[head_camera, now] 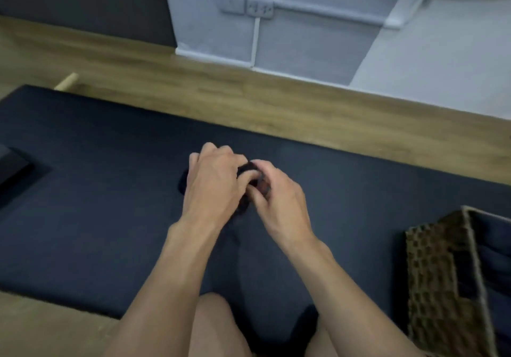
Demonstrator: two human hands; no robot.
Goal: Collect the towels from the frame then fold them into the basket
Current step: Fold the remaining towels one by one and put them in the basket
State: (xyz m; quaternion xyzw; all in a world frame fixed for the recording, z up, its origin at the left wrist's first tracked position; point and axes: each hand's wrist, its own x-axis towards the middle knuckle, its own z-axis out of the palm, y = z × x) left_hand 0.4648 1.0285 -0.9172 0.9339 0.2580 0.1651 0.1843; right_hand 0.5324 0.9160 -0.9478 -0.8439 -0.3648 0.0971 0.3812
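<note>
A small dark towel point(250, 170) is bunched on the dark mat point(110, 190) in the middle of the view, mostly hidden under my hands. My left hand point(214, 181) lies over its left part with fingers curled onto the cloth. My right hand point(276, 195) pinches the towel's right end between thumb and fingers. The woven basket point(437, 268) stands at the right edge, with dark folded cloth point(495, 260) inside it.
The mat lies on a wooden floor point(249, 94) that runs to a pale wall with sockets point(246, 5). A dark object point(11, 168) sits at the mat's left edge. A wooden stick end point(66, 81) shows behind the mat. My knees are at the bottom.
</note>
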